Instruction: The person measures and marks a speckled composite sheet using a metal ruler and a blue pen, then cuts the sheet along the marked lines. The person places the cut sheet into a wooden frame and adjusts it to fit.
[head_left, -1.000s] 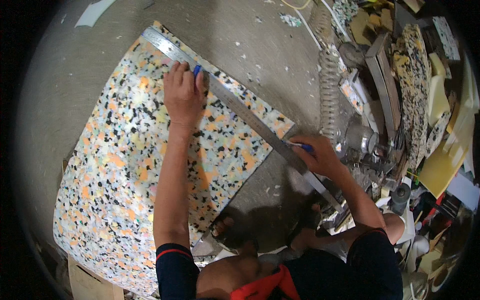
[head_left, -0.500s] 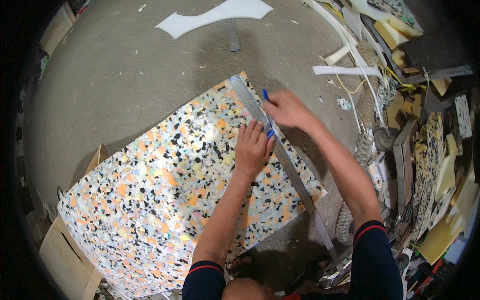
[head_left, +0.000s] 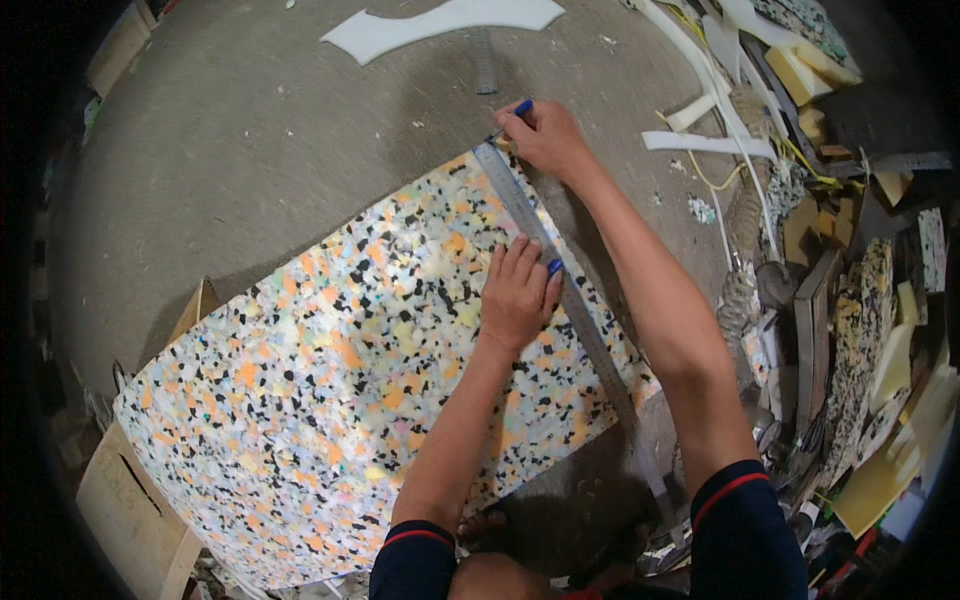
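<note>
A large foam sheet (head_left: 300, 400), speckled white, orange and black, lies before me with a long metal ruler (head_left: 590, 340) along its right edge. My left hand (head_left: 515, 300) presses down beside the ruler, fingers stretched out flat. A small blue piece (head_left: 554, 267) shows at its thumb; whether it is held or just lies there is unclear. My right hand (head_left: 545, 135) is closed around a slim blue tool (head_left: 522, 108) at the sheet's far corner, by the ruler's end. Its thin dark tip points left; pen or knife, I cannot make out.
A curved white foam piece (head_left: 440, 28) and another short ruler (head_left: 485, 65) lie on the floor ahead. Foam offcuts, a ribbed hose (head_left: 738, 300) and boards (head_left: 815, 320) crowd the right side. A wooden panel (head_left: 130, 510) stands at the lower left.
My right hand has moved away from me, up along the ruler to the sheet's far corner, with the blue tool in it. My left hand stays pressed by the ruler.
</note>
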